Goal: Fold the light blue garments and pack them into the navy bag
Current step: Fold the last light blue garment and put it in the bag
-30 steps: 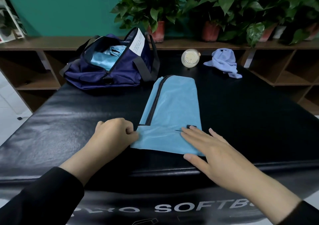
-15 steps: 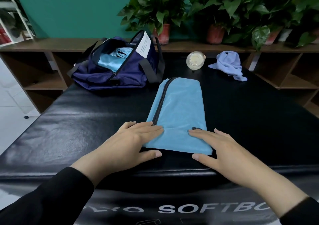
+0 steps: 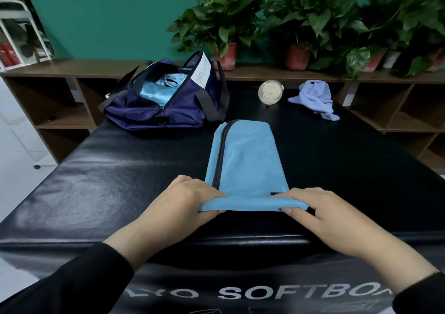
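A light blue garment [image 3: 248, 159] with a dark zipper line lies folded into a long strip on the black padded table [image 3: 120, 188]. Its near end is lifted off the surface. My left hand [image 3: 187, 200] grips the near left corner and my right hand [image 3: 320, 212] grips the near right corner. The navy bag [image 3: 154, 114] stands open at the far left of the table. Folded light blue fabric [image 3: 161, 87] shows inside it, and a white tag hangs on its raised flap.
A round pale container [image 3: 270, 91] and a crumpled lavender cloth [image 3: 315, 98] lie at the table's far edge. Behind stands a wooden shelf [image 3: 72, 66] carrying several potted plants [image 3: 224, 25]. White floor lies to the left.
Both hands went from resting flat on the garment's near end to gripping its corners. The near edge has risen off the table.
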